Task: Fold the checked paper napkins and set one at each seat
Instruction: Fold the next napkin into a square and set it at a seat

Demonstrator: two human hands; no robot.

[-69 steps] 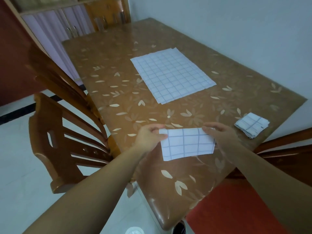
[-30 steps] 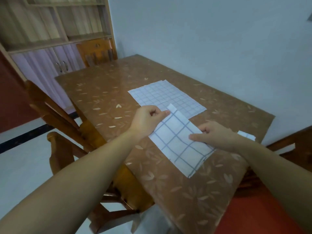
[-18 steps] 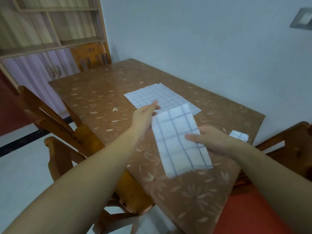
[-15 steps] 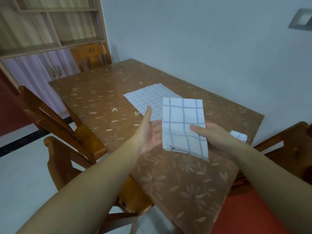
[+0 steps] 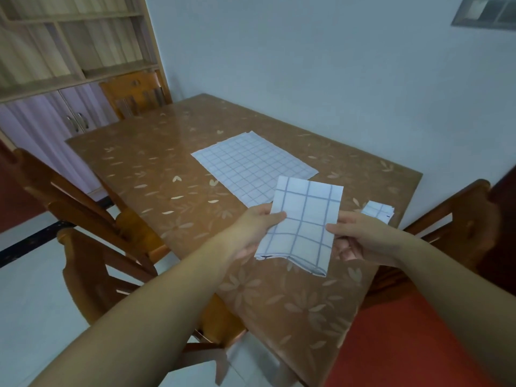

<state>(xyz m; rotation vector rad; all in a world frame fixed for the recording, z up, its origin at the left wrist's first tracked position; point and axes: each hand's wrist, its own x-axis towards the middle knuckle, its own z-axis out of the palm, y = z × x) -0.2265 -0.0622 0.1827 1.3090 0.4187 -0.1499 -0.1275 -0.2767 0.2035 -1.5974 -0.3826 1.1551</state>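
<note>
Fingers (image 5: 275,216): left hand (image 5: 248,231) has its thumb on top of the folded napkin (image 5: 303,219) at the left edge, with the other fingers under the sheet; right hand (image 5: 363,238) mirrors it at the right edge, thumb on top and fingers curled below; both are pinched on the paper
Where the napkin is: held in the air between the two hands, above the near end of the table (image 5: 156,163); it touches nothing else that I can see
Shape now: a long strip of several layers; the lower corner droops past the hands
Weight: judged very light; a draught or a quick swing could flap it
Stiffness: soft and limp; it will sag wherever it is unsupported, so the next fold probably wants the tabletop under it
Surface: dry paper against a glossy cover; likely to slide when pressed, so one hand should pin while the other creases
Fragility: thin paper; a hard tug from both sides could tear it
Where to hold: at opposite edges near the middle, as now; for the fold, by the two corners of one short end
Flat napkins (image 5: 251,163): lying unfolded mid-table, beyond the hands
Small folded napkin (image 5: 378,211): set by the right edge, in front of the right-hand chair (image 5: 460,219)
Other seats: left-hand chair (image 5: 92,247) and far chair (image 5: 134,93); no napkin visible at either
</note>
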